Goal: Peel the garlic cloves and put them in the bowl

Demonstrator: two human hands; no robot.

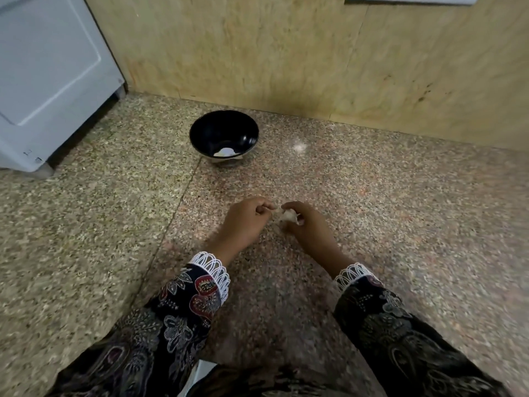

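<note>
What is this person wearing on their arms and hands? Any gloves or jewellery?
Both hands are bare: no gloves, and no rings or bracelets show on the left hand or the right hand. Long dark sleeves carry a grey and red floral, paisley-like print, and each cuff ends in white looped lace trim.

Bare floor [372, 224] between hands and bowl [197, 130]; wall [286, 53] just behind bowl.

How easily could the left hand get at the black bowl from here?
Probably easily: bare floor lies between the left hand and the black bowl, though its grip is busy pinching garlic skin.
</note>
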